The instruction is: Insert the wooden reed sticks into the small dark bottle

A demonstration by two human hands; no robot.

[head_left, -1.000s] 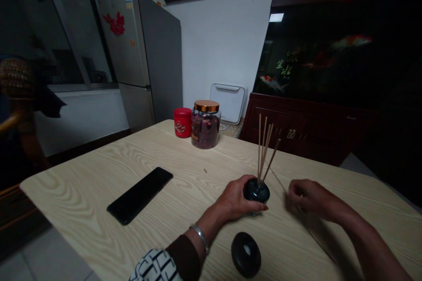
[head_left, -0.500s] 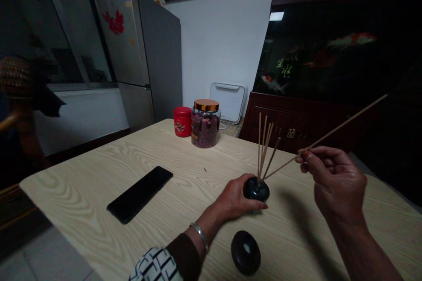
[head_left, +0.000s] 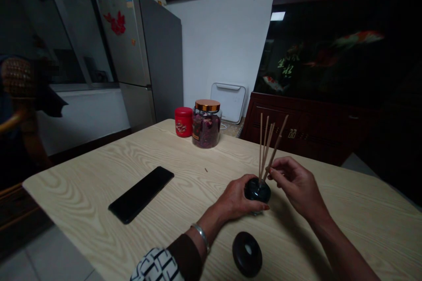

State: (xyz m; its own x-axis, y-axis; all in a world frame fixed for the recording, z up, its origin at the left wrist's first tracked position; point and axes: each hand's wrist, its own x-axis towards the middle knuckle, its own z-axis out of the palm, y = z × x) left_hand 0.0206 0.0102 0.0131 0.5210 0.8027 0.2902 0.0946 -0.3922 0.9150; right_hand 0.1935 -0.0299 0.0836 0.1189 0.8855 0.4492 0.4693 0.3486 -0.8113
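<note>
My left hand [head_left: 238,197] is wrapped around the side of a small dark glass diffuser bottle [head_left: 258,190] that stands on the table. Several thin reed sticks [head_left: 263,147] rise out of its neck, fanned slightly apart. Just right of the bottle, my right hand [head_left: 294,184] pinches a reed stick [head_left: 278,140] low down, close to the neck. This stick leans to the right, and its lower end is at the mouth of the bottle. In front of the bottle lies a round dark lid [head_left: 247,254] with a pale spot in its middle.
A black phone [head_left: 141,194] lies on the wooden table [head_left: 75,184] to the left. Towards the back stand a red canister [head_left: 183,122] and a glass jar [head_left: 206,128] of dried flowers with a copper lid. A short brown bit [head_left: 206,170] lies mid-table. Beyond is a fish tank [head_left: 316,57].
My right hand has moved left and down to the bottle. The stick in it, earlier slanting far out to the right, now stands much steeper beside the others. My left hand stays on the bottle.
</note>
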